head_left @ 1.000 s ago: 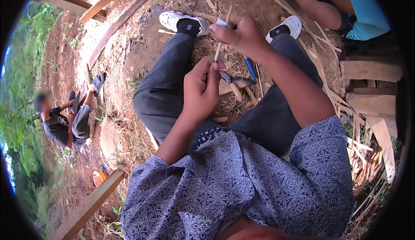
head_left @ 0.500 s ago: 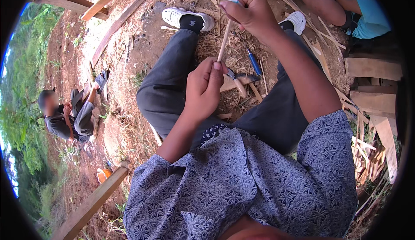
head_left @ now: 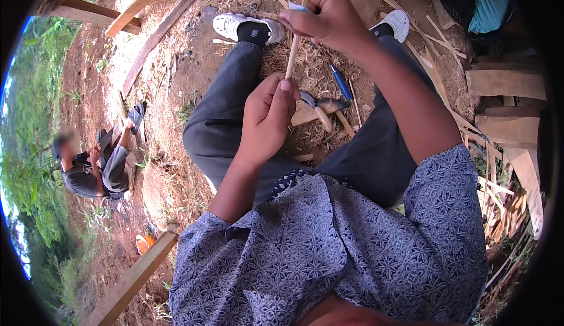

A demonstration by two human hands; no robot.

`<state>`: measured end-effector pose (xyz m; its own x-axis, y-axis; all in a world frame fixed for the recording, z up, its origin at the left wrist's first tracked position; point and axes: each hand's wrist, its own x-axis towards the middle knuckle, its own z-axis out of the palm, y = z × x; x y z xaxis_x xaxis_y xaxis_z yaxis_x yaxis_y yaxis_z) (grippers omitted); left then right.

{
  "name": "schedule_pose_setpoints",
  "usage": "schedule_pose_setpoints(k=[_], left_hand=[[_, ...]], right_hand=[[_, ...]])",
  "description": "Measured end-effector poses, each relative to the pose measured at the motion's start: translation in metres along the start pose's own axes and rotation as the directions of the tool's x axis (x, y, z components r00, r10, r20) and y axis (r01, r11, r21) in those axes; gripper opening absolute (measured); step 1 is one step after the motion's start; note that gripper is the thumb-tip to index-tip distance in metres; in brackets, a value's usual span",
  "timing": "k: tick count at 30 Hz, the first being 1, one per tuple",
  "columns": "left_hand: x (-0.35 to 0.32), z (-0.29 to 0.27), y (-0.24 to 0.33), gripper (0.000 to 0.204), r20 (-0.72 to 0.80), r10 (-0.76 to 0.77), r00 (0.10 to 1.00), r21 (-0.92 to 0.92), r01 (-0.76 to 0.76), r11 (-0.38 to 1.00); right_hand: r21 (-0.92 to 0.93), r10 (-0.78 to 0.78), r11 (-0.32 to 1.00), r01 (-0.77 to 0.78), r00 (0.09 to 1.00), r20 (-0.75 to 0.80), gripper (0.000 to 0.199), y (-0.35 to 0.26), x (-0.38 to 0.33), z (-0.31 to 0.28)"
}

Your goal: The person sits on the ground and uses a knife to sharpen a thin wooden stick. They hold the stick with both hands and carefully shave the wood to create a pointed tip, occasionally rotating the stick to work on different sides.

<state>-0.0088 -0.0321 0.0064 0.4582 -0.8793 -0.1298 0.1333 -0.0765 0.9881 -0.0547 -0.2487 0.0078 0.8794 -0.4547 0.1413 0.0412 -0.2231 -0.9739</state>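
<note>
As left fingers (head_left: 284,88) pinch a stick (head_left: 291,57), right fingers (head_left: 305,23) clamp white material (head_left: 297,7) against it.

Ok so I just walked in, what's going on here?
A person holds a thin pale stick out in front, above the ground between their legs. The left hand grips its lower end, while the right hand pinches a small white-and-blue piece near its upper end. Below lie a blue-handled tool and a curved blade with a wooden handle, among shavings. Another person is off to the left.
</note>
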Motion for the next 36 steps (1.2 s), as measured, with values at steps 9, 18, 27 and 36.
schedule_pose_setpoints(k=[9,18,27,36], left_hand=[[0.009,0.015,0.003,0.030,-0.091,0.016,0.996,-0.069,-0.022,0.997],[0.001,0.004,-0.013,0.032,-0.018,-0.019,1.000,0.090,0.021,0.996],[0.001,0.009,0.000,0.031,0.064,-0.069,0.996,-0.031,0.071,0.997],[0.006,0.006,0.009,0.032,0.093,-0.077,0.993,-0.020,0.079,0.997]], right_hand=[[0.035,0.145,0.989,-0.146,0.989,0.033,0.034,0.010,-0.016,0.014],[0.053,0.083,0.995,-0.082,0.996,-0.014,0.032,0.008,-0.008,-0.004],[0.077,0.094,0.993,-0.090,0.995,-0.045,0.032,-0.005,-0.004,-0.009],[-0.001,0.052,0.999,-0.052,0.998,0.034,0.035,0.017,-0.015,0.015]])
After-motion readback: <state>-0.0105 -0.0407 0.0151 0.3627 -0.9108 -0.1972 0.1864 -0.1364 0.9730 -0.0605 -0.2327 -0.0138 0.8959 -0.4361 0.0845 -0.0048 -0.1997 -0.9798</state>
